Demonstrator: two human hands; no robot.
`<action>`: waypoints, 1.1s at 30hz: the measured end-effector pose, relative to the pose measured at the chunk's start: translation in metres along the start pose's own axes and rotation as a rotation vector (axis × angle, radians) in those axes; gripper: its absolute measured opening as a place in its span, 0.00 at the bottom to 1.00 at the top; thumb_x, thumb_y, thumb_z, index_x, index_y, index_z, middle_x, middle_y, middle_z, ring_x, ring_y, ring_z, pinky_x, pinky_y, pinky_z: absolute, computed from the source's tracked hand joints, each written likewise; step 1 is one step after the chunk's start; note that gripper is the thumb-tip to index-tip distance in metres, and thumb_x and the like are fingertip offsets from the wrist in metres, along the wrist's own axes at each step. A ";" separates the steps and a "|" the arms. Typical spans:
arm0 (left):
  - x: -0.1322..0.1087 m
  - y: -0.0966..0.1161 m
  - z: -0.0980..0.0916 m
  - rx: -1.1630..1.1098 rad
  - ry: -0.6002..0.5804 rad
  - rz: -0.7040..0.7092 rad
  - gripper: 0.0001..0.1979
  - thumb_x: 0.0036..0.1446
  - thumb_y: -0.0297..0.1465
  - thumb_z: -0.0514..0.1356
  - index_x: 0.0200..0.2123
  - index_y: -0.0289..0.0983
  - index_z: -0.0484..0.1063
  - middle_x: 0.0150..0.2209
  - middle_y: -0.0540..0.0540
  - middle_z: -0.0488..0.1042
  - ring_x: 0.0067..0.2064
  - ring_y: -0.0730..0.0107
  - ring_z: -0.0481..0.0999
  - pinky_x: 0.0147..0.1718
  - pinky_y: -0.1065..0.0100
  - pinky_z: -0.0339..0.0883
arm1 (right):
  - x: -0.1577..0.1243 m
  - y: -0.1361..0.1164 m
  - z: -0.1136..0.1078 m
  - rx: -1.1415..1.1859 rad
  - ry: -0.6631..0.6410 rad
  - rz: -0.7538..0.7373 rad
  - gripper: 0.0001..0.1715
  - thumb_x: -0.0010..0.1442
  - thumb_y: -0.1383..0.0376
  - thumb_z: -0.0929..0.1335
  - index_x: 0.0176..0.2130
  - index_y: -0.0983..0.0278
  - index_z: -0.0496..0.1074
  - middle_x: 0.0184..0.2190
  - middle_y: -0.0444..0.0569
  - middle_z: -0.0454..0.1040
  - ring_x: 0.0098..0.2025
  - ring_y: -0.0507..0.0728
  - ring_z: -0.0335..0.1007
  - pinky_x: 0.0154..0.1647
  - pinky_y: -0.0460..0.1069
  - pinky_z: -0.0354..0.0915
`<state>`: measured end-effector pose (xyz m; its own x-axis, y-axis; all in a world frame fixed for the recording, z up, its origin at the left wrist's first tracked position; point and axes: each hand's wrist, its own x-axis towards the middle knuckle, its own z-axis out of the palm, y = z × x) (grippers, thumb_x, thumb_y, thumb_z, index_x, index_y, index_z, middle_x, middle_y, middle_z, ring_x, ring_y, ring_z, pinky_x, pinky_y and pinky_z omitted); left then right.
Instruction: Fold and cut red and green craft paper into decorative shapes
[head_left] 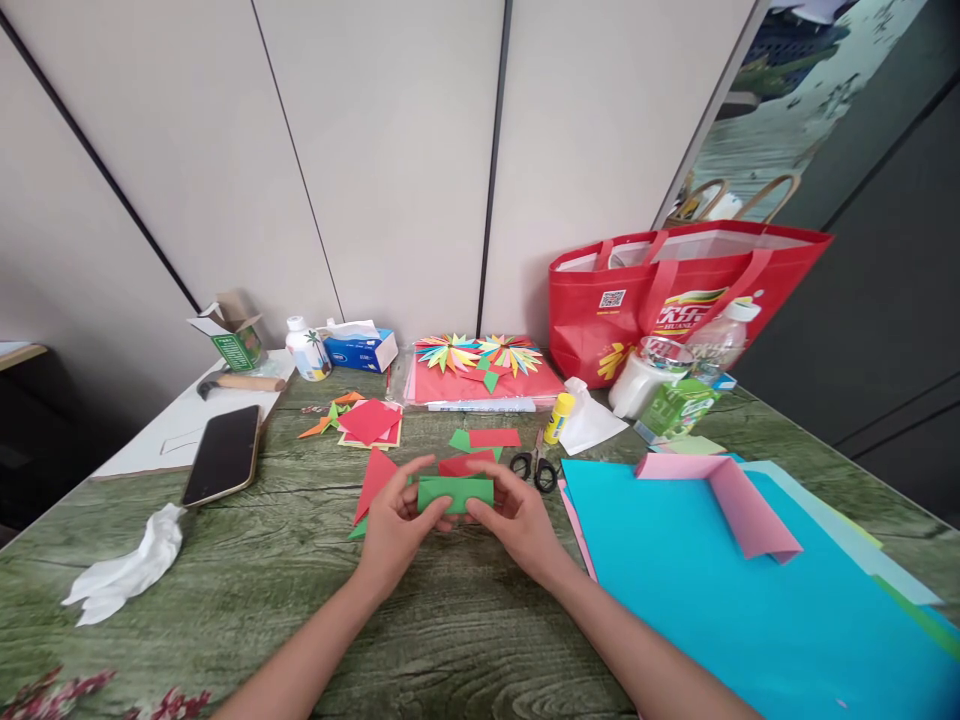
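Note:
A folded green paper strip (454, 493) is held level above the table, one end in each hand. My left hand (395, 515) pinches its left end, with the thumb on the near face. At the right end, my right hand (517, 515) grips it the same way. Just behind the strip lie red and green paper pieces (495, 438). A red folded piece (373, 484) with green beneath it is partly hidden by my left hand. Black-handled scissors (535, 468) rest beyond my right hand, beside a yellow glue stick (559, 418).
Large blue sheets (675, 570) carry a folded pink strip (754, 510) at right. A phone (223, 455), a crumpled tissue (131, 565) and a hammer (241, 383) lie left. Behind stand a red bag (585, 330), a mug (637, 385) and a tissue pack (360, 350).

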<state>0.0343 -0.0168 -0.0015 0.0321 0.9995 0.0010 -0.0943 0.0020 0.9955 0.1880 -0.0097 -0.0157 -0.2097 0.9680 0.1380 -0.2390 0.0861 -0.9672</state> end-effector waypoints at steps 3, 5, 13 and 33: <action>0.001 -0.002 0.000 0.050 -0.002 -0.015 0.11 0.42 0.33 0.64 0.31 0.35 0.70 0.23 0.51 0.75 0.23 0.68 0.75 0.24 0.69 0.72 | 0.000 0.003 0.000 -0.083 0.070 -0.005 0.16 0.45 0.62 0.72 0.37 0.62 0.68 0.34 0.46 0.71 0.35 0.56 0.68 0.33 0.49 0.67; 0.001 -0.002 0.000 0.066 -0.009 -0.023 0.09 0.42 0.32 0.65 0.27 0.34 0.70 0.22 0.51 0.74 0.23 0.70 0.74 0.24 0.70 0.71 | 0.000 0.004 -0.001 -0.091 0.100 0.012 0.15 0.43 0.63 0.72 0.33 0.62 0.68 0.27 0.43 0.70 0.29 0.54 0.67 0.30 0.48 0.66; 0.001 -0.004 -0.001 -0.066 -0.058 -0.092 0.12 0.46 0.35 0.63 0.34 0.33 0.73 0.29 0.48 0.77 0.30 0.65 0.76 0.29 0.65 0.73 | 0.002 0.002 -0.003 -0.066 0.107 0.082 0.17 0.41 0.61 0.73 0.33 0.63 0.69 0.24 0.42 0.70 0.26 0.53 0.66 0.27 0.47 0.65; 0.002 -0.006 -0.001 -0.079 -0.023 -0.121 0.10 0.44 0.35 0.64 0.26 0.34 0.73 0.23 0.49 0.77 0.25 0.66 0.77 0.28 0.67 0.73 | 0.000 0.003 -0.001 -0.039 0.116 0.074 0.15 0.42 0.61 0.73 0.32 0.63 0.71 0.25 0.43 0.71 0.26 0.53 0.67 0.27 0.49 0.70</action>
<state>0.0339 -0.0153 -0.0074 0.0705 0.9908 -0.1156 -0.1668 0.1260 0.9779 0.1883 -0.0087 -0.0191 -0.1136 0.9926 0.0430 -0.1893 0.0209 -0.9817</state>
